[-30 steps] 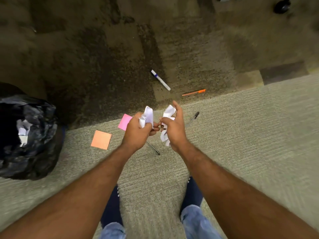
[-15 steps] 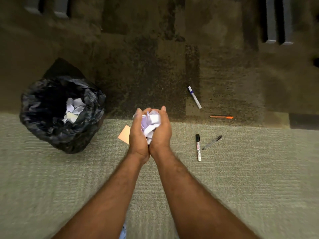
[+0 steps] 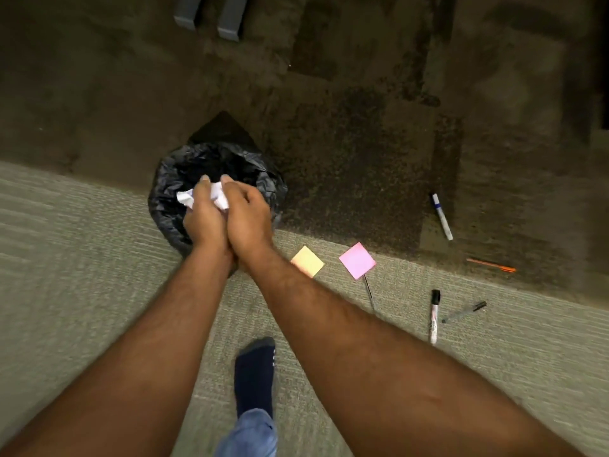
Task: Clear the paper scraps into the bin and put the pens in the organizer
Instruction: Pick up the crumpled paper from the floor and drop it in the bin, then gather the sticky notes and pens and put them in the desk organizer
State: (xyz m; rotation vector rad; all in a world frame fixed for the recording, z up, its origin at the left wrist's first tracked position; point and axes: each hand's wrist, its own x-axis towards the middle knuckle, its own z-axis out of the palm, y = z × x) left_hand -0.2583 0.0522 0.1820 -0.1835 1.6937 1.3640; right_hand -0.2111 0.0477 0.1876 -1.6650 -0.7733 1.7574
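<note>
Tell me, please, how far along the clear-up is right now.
Done: nothing confirmable; the black-lined bin is mostly covered. In hand: the left hand and right hand cup crumpled white paper scraps over it. Left: orange square sticky note, pink square sticky note, blue-banded white marker, thin orange pen, black-capped white marker, clear black-capped pen, slim dark pen. No organizer in view.

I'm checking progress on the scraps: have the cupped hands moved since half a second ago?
Yes. The left hand and right hand, cupping the paper wad, have moved from beside the bin to over its opening.
</note>
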